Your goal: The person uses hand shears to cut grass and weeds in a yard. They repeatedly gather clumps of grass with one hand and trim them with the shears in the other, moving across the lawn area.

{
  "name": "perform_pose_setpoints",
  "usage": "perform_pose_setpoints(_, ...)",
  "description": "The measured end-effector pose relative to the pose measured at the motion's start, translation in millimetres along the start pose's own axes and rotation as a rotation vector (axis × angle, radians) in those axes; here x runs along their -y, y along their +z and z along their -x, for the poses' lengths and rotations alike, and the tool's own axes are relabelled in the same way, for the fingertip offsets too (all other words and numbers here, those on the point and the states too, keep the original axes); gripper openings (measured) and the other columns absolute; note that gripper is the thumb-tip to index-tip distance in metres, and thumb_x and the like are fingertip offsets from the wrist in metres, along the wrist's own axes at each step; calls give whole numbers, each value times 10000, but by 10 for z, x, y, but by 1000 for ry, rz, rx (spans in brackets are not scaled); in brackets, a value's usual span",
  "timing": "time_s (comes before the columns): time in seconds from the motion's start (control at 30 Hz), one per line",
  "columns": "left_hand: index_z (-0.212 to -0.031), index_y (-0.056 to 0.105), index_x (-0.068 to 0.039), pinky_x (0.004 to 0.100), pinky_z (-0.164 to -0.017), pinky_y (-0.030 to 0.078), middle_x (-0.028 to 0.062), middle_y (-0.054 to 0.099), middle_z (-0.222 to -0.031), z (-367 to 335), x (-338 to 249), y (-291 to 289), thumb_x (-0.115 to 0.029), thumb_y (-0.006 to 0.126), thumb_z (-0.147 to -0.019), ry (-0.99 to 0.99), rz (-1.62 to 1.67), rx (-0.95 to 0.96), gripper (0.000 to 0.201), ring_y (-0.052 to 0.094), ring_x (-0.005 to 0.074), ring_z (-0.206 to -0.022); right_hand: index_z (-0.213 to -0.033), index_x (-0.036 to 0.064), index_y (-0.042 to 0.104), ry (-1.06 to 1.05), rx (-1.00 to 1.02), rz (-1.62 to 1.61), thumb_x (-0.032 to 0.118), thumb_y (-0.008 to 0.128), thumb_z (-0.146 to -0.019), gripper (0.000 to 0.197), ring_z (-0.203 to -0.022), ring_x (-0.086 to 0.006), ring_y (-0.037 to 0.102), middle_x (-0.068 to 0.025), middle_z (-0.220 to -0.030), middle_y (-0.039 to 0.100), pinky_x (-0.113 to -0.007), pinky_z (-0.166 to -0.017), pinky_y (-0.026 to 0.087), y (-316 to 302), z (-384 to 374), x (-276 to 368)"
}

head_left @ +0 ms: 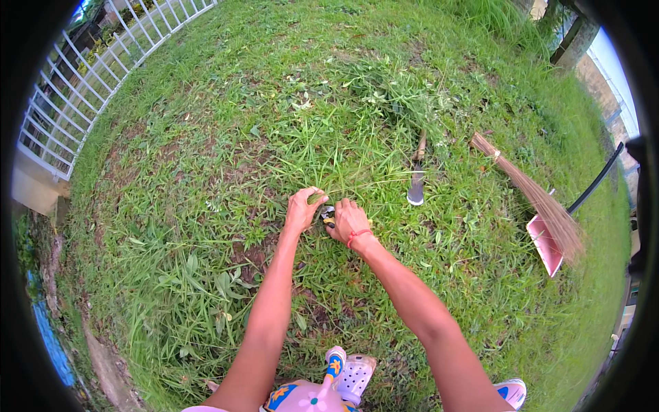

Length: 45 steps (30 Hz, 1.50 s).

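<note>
My right hand point(350, 221), with a red band at the wrist, is closed round small pruning shears point(328, 218) with yellow and dark handles. Their metal blades point away from me, low in the grass. Just left of them, my left hand point(302, 208) has its thumb and fingers pinched together close to the blades. Grass point(312, 161) stands around and beyond both hands. What the left fingers hold, perhaps thin blades of grass, is too small to make out.
To the right lies a trowel-like tool point(416, 185) with a wooden handle, near a pile of cut grass point(391, 89). Farther right, a stick broom point(528, 185) rests across a pink dustpan point(546, 247). A white fence point(75, 89) stands far left. Pulled weeds point(185, 295) lie left of my arms.
</note>
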<state>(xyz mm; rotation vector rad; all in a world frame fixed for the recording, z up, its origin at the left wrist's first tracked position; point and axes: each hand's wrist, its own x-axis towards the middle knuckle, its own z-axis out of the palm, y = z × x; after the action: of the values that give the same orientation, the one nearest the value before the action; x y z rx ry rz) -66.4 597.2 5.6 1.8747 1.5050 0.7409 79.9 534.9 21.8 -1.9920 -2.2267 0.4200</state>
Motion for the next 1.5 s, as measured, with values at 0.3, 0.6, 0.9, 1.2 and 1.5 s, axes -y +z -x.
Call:
perform_pose_setpoints(0.3,-1008,591,0,203,-474,381,59,608,-835,-195,239,-672,-177,687,-854,-408,976,-92,254,490,79,-577,-1136,95,550,-52,-115,57,408,739,-684,581,-1034,-262,494,-92,-1059,518,-440,-863,366,-218,204,-219)
perform_pose_setpoints(0.6,-994,560,-18,192,-433,306,54,607,-784,-142,13,-590,-164,678,-862,-456,920,-82,230,387,36,-509,-957,25,554,-176,56,-25,282,705,-671,413,-868,-268,599,-120,-907,596,-392,-782,444,26,-66,426)
perform_pose_setpoints(0.9,-1063,626,-19,304,-627,465,77,651,-824,-137,-453,-220,-309,793,-726,-271,310,167,475,572,145,-677,-1077,71,560,227,-167,62,372,734,-685,524,-982,-265,498,-104,-1013,515,-461,-818,371,-365,1149,-535)
perform_pose_setpoints(1.2,-944,696,-22,408,-727,491,197,652,-836,-302,-718,813,-185,779,-709,128,-65,163,297,634,361,-786,-1001,17,551,251,-105,99,342,717,-700,473,-989,-307,552,-148,-1001,568,-445,-827,460,-216,533,-958)
perform_pose_setpoints(1.5,-909,706,-28,347,-678,486,158,684,-820,-305,-671,432,-283,802,-700,-77,-53,144,343,640,243,-701,-1052,6,537,204,-92,73,439,715,-715,577,-1017,-282,486,-142,-1023,511,-417,-850,378,-348,603,-890)
